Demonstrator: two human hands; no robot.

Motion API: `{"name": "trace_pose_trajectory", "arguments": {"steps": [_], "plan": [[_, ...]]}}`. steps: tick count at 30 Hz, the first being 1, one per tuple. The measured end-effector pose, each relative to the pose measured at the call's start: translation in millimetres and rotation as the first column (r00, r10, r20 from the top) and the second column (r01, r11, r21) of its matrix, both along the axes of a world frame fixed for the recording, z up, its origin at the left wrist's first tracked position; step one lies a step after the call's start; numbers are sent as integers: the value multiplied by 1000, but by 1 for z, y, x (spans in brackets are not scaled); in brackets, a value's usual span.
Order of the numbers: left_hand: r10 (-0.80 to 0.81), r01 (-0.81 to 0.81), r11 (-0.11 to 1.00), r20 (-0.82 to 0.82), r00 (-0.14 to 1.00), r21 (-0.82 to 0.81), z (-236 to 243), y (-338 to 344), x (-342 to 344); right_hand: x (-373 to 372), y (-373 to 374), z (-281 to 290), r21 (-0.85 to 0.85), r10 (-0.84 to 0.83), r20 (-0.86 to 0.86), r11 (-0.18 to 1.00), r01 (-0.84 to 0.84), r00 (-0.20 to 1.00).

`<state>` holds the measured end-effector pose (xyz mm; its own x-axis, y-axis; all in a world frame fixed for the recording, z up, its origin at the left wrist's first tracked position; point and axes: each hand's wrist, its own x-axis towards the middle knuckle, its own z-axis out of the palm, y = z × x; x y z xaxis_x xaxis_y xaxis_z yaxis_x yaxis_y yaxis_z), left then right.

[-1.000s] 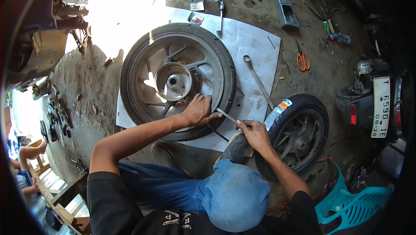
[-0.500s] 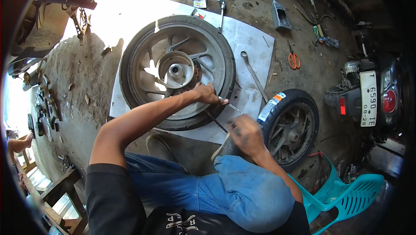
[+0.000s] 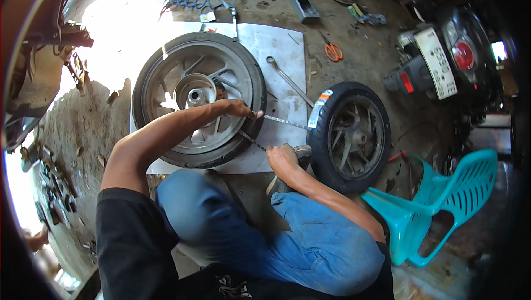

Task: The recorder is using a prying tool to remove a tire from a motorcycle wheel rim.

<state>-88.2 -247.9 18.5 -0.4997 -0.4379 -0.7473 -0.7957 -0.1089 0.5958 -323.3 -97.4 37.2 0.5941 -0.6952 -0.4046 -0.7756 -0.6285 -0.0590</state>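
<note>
A motorcycle wheel with a worn tyre (image 3: 255, 81) lies flat on a white sheet in front of me. Two slim metal bars that look like tyre levers stick out from its right edge. My left hand (image 3: 239, 108) rests over the rim, its fingers closed on the inner end of the lighter upper lever (image 3: 287, 122). Down by my shoe, my right hand (image 3: 282, 158) is closed at the outer end of the darker lower lever (image 3: 253, 140). Where that lever meets the tyre and rim is partly in shadow.
A second wheel (image 3: 359, 128) with a labelled tyre stands at the right, beside a teal plastic chair (image 3: 409, 211). A long wrench (image 3: 290, 81) crosses the sheet. Beyond are orange-handled scissors (image 3: 333, 51), a grey cut-open container (image 3: 305, 8), a blue coiled hose (image 3: 188, 1) and a parked motorcycle (image 3: 448, 56).
My right hand has moved in from a blur and closed at the lower lever's end. My left hand stays at the rim. The view has shifted, and my left knee is more in sight.
</note>
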Motion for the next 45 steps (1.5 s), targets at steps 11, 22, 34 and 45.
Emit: {"name": "trace_pose_trajectory", "arguments": {"steps": [11,22,34,45], "plan": [[-66,69,994,38,997,-88,-10,4,6,27,40,62,377,-422,336,879,291,842],[160,-144,973,76,984,-179,-11,43,11,69,32,88,538,-163,185,842,39,969],[288,-280,796,-70,955,-536,-31,75,10,35,-82,80,967,-368,-202,75,246,907],[190,-184,940,-8,982,-288,-3,52,11,-79,-205,86,914,-324,-21,378,149,946]]}}
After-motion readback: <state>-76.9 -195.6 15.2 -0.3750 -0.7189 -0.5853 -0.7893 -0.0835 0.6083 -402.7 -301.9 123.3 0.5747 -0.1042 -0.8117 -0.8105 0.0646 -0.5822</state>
